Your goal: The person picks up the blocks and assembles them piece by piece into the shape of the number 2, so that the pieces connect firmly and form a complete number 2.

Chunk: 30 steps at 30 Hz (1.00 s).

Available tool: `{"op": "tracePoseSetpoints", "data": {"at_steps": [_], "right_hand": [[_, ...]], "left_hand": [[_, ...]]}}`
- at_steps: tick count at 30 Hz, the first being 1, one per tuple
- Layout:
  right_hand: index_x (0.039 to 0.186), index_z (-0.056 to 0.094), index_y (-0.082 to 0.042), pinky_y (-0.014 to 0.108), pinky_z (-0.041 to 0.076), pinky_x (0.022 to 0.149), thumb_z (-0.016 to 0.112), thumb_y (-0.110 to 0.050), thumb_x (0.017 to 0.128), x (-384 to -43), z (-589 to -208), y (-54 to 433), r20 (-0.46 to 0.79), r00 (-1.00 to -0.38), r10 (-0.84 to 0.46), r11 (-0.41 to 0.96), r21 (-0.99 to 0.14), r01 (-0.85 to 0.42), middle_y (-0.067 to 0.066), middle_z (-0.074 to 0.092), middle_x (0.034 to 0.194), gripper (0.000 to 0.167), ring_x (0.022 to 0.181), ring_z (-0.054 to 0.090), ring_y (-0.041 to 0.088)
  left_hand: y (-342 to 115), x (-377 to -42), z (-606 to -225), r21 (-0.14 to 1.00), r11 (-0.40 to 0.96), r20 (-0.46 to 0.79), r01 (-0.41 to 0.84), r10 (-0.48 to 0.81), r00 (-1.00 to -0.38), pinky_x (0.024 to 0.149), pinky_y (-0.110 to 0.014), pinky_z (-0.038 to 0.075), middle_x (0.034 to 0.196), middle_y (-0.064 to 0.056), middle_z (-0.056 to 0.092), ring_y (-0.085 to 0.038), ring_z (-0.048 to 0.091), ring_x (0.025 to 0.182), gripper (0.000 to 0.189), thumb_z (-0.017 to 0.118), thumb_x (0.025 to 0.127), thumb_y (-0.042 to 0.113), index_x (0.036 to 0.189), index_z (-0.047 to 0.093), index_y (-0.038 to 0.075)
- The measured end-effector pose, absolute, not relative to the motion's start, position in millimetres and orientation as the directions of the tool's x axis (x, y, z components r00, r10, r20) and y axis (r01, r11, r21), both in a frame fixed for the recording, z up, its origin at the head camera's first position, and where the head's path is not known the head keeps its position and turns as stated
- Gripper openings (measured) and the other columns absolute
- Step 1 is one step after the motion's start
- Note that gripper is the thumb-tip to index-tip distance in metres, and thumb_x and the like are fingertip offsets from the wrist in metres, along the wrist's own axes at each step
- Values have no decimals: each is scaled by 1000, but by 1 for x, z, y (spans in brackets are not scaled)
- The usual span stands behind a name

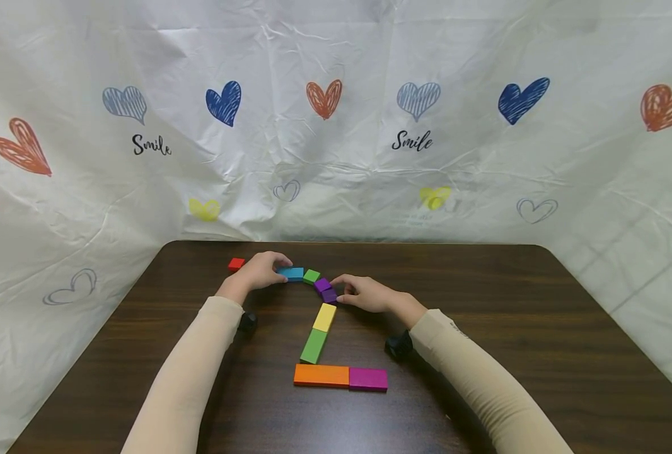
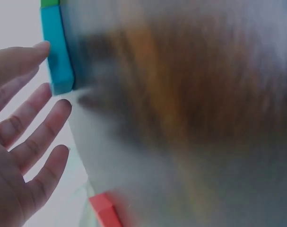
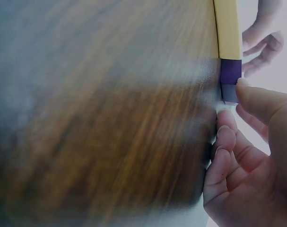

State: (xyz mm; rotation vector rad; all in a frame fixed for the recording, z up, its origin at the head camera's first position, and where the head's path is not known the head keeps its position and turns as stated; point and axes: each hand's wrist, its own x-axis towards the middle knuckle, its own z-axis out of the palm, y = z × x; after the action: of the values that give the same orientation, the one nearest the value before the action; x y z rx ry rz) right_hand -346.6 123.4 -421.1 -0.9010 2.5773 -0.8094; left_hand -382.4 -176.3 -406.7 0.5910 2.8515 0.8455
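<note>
A blue block (image 1: 294, 274) lies near the far side of the table, and my left hand (image 1: 259, 270) pinches its left end between thumb and index finger. In the left wrist view the thumb (image 2: 39, 49) lies against the block's side while the other fingers spread apart. Two small purple blocks (image 1: 326, 291) sit in touch at a slight angle. My right hand (image 1: 370, 294) pinches at their right side, index fingertip at the farther block and thumb at the nearer one. Between the blue and purple blocks sits a small green block (image 1: 311, 277).
A yellow block (image 1: 324, 318) and a longer green block (image 1: 314, 346) form a slanted line. Below them, an orange block (image 1: 321, 376) meets a magenta block (image 1: 368, 379). A red block (image 1: 236, 264) lies beside the left hand. A white printed sheet (image 1: 359, 208) hangs behind the table.
</note>
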Motion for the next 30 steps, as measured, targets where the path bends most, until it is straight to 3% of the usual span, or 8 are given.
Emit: {"op": "tracePoseSetpoints", "data": {"at_steps": [13,24,30], "right_hand": [[146,52,-12,32,40,70,60,-22,106,-347,-421,126,-91,-763,-639,653,-588,-477,0,59,96,42,74,49,14],[146,52,-11,33,43,71,60,-23,106,-345,-418,128,-113,-762,-637,660,-590,-464,0,60,97,42,76,51,16],[146,52,-11,33,42,70,60,-23,106,-345,-418,128,-114,-760,-640,658,-592,-465,0,60,96,42,75,51,15]], "left_hand": [[-216,-380,-382,567,741,181,361,316,-931,94,-52,49,124,-16,67,-37,61,114,24,60,103,10,125,67,5],[-256,-375,-396,548,805,157,228,169,-973,98,-55,46,124,-21,65,-39,57,116,28,55,103,11,126,67,0],[-268,-372,-403,525,831,97,184,156,-983,97,-56,46,132,-25,60,-42,57,116,34,59,101,10,132,63,-2]]}}
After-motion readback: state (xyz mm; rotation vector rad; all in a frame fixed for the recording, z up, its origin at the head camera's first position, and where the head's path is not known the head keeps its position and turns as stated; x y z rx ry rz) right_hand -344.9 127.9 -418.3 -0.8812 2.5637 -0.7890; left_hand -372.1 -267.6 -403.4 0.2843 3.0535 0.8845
